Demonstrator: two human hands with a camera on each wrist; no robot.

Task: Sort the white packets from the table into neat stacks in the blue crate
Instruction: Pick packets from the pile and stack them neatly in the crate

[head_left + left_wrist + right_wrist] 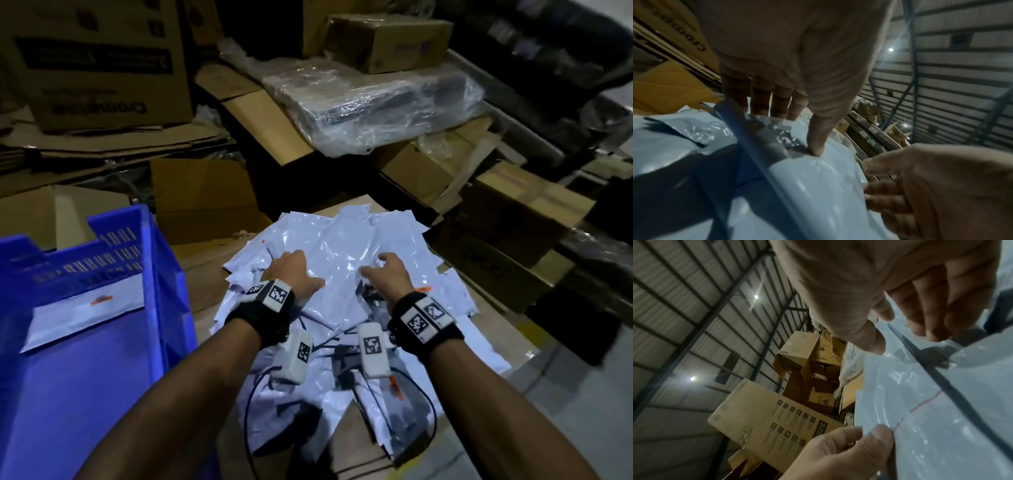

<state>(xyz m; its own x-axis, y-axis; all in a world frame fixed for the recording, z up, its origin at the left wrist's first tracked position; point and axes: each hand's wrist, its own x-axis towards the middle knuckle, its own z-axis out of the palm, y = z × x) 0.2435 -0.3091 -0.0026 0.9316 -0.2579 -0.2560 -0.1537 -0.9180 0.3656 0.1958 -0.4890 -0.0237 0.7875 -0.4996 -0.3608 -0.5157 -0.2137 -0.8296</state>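
Reaching forward side by side, the left hand (291, 274) and the right hand (388, 275) both rest on top of a loose heap of white packets (346, 246) that lies directly under and around them. The left hand lies palm down with its fingers held together and extended over the glossy plastic, while its thumb (816, 138) points down and presses into a packet's surface; whether the fingertips hook an edge cannot be told. The right hand is loosely spread, fingers slightly bent over the heap, thumb (869, 340) just above a packet's edge; whether it pinches anything cannot be told. The two hands are near each other but apart. Black wrist straps with square printed markers sit on both forearms. To the left of the left hand stands the blue crate (161, 274), with one white packet (85, 315) lying flat on its floor. Beyond both hands are stacked cardboard boxes (205, 195) and a bundle wrapped in clear film (376, 102).
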